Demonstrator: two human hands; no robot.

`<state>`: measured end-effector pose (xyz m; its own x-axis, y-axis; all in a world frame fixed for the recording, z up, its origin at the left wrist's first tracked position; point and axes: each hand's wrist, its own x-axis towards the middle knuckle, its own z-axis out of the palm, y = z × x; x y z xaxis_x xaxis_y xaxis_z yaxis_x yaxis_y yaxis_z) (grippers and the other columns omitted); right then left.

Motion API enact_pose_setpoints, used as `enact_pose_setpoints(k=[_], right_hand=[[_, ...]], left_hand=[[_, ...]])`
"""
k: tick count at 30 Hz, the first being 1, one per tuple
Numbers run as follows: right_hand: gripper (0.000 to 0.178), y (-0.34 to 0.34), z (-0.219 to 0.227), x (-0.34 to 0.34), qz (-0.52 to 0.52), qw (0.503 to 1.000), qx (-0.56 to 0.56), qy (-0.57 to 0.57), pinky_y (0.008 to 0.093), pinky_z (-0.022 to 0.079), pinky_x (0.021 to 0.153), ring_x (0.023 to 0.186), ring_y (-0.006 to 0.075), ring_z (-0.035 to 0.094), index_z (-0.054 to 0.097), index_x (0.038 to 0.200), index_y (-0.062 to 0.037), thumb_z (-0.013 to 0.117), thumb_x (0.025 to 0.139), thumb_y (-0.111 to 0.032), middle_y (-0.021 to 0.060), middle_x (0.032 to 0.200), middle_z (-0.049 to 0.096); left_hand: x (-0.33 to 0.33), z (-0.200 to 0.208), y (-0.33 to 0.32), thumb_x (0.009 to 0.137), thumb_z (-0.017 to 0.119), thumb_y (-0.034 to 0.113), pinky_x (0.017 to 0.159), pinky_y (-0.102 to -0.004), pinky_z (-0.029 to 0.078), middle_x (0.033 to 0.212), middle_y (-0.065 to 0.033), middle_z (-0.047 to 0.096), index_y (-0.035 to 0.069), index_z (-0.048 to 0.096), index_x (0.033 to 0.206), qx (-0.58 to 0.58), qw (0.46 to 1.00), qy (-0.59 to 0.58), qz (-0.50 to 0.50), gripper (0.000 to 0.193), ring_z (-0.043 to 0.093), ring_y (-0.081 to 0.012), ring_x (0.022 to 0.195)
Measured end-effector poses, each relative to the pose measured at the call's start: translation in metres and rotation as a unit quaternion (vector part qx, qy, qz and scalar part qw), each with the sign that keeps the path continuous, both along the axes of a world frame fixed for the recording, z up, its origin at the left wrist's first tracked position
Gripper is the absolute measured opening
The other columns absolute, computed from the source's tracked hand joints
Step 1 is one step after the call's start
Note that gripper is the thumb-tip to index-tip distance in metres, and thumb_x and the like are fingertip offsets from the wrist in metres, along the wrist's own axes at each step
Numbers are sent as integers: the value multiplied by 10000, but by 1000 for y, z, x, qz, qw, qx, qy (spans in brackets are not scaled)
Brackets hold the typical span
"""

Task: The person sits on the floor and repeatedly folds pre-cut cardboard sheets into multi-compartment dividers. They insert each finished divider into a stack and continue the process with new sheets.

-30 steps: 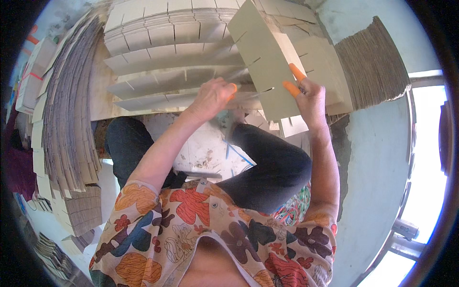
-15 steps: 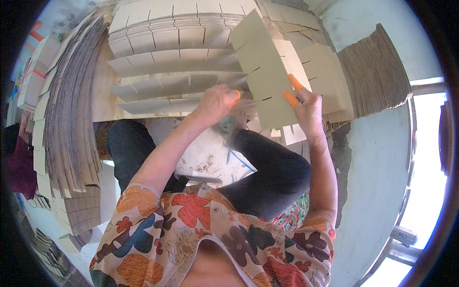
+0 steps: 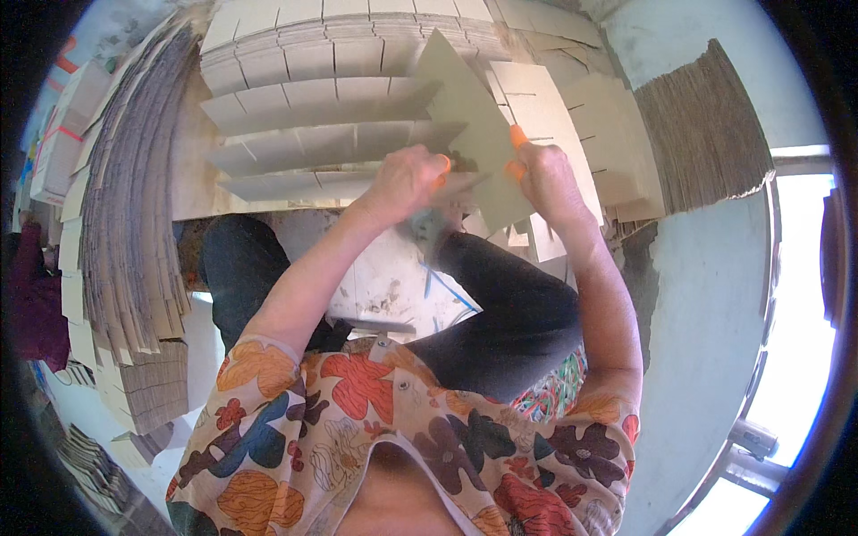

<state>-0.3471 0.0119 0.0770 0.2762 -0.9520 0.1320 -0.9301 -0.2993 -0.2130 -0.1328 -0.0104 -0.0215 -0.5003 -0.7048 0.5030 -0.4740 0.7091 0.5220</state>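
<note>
Several pale cardboard strips (image 3: pixel 313 143) with slots stand on edge in rows across the board. My left hand (image 3: pixel 402 186) is closed, its orange-capped thumb and fingers pinching the nearest strip (image 3: pixel 295 186) toward its right end. A taller cardboard sheet (image 3: pixel 469 125) stands upright across the right ends of the rows. On its right edge my right hand (image 3: pixel 552 179), with orange finger caps, is closed in a grip. Whether the sheet's slots sit in the strips is blurred. Just right of it lies a flat slotted sheet (image 3: pixel 554 116).
Behind the rows is a stack of slotted strips (image 3: pixel 357 58). A long leaning stack of cardboard (image 3: pixel 134 196) lines the left side. At the right stands a brown-edged cardboard stack (image 3: pixel 706 134) by the pale wall (image 3: pixel 697 322). My knees (image 3: pixel 509 322) are under the board's front edge.
My right hand has moved left with the upright sheet, which has turned more edge-on. More of the flat slotted sheet shows behind it. My left hand has barely shifted.
</note>
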Motion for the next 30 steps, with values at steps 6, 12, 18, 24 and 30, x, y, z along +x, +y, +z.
enact_pose_setpoints(k=[6, 12, 18, 24, 30], right_hand=[[85, 5, -7, 14, 28, 998, 45, -22, 441, 483, 634, 686, 390, 599, 592, 759, 24, 631, 726, -44, 233, 680, 582], [147, 18, -43, 6, -1, 999, 35, 23, 418, 499, 650, 731, 347, 625, 663, 897, -36, 639, 792, -136, 182, 750, 632], [376, 4, -21, -67, -226, 936, -241, 120, 436, 525, 711, 817, 317, 641, 586, 1105, -96, 639, 838, -355, 123, 996, 651], [481, -10, -65, -169, -321, 923, 67, -201, 338, 504, 602, 669, 235, 624, 634, 1033, 0, 784, 706, -320, 128, 835, 670], [433, 2, 7, -141, -382, 827, 40, -411, 279, 484, 601, 684, 153, 596, 628, 1025, 58, 783, 691, -171, 86, 815, 651]], left_hand=[[5, -3, -2, 711, 667, 106, 591, -407, 471, 669, -102, 576, 71, 582, 769, -4, 1000, -2, -3, 109, 578, -282, 700], [5, -4, 1, 713, 679, 114, 594, -402, 468, 733, -102, 599, 69, 592, 797, 8, 1000, -22, -4, 128, 574, -281, 701], [14, 16, 10, 715, 709, 202, 685, -387, 466, 801, -95, 617, 52, 615, 857, 0, 1000, 4, -7, 227, 571, -267, 776], [32, 28, 13, 696, 745, 230, 699, -374, 473, 826, -103, 620, 39, 626, 905, -14, 1000, 0, 19, 307, 579, -270, 797], [64, 32, 18, 699, 744, 255, 690, -373, 474, 828, -96, 623, 29, 626, 905, -25, 998, -8, 55, 327, 579, -268, 789]])
